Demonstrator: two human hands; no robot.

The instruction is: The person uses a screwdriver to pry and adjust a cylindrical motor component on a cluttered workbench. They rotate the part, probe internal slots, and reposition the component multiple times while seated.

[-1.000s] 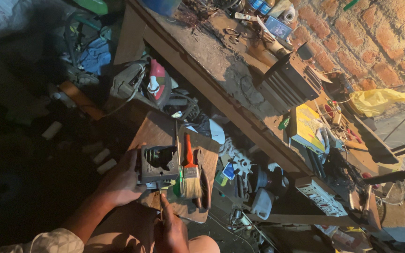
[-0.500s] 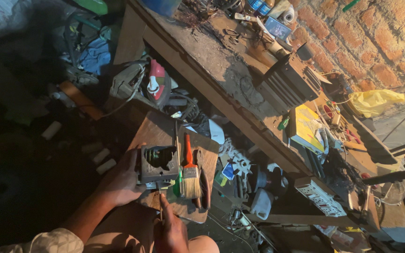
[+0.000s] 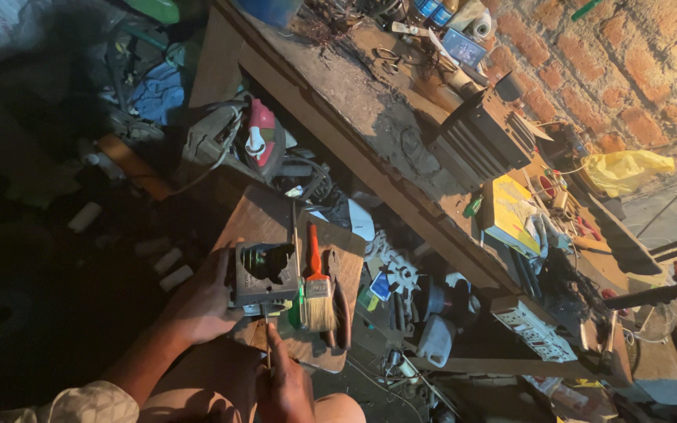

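My left hand [image 3: 201,301] grips the left side of a small grey square motor housing [image 3: 264,274] that rests on a low wooden board [image 3: 264,215]. Green windings show in its opening. Just below the housing, my right hand [image 3: 284,384] is closed around a thin tool [image 3: 266,337] whose tip points up at the housing's lower edge. A paintbrush with an orange handle [image 3: 316,282] lies right of the housing, bristles toward me.
A long wooden workbench [image 3: 370,117] runs diagonally above, cluttered with a black finned box [image 3: 483,145], a yellow box [image 3: 511,211] and a yellow bag [image 3: 628,168]. A red and white iron [image 3: 256,141] lies left. Parts litter the floor at right. A brick wall [image 3: 613,70] stands behind.
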